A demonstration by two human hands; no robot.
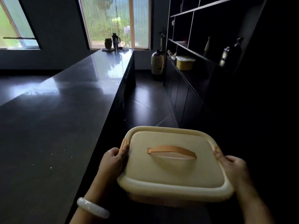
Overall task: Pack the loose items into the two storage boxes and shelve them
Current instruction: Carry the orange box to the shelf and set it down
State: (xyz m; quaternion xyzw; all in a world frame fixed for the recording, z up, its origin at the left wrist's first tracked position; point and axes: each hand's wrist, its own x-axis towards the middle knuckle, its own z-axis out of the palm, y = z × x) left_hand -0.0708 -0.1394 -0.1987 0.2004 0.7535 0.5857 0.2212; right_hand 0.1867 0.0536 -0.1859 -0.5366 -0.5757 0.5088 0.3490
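I carry a cream storage box (174, 167) with its lid on and an orange handle on top, held in the air in the aisle between the counter and the shelves. My left hand (113, 160) grips its left side by the orange clip. My right hand (233, 165) grips the right side at the other clip. A second storage box (185, 62), yellow with a pale lid, sits on a low shelf of the dark shelving unit (194, 50) at the right.
A long dark glossy counter (56, 110) runs along the left, with a flask and a plant pot (111, 42) at its far end by the window. A tall vase (157, 63) stands on the floor beside the shelving. Bottles (229, 50) stand on a shelf.
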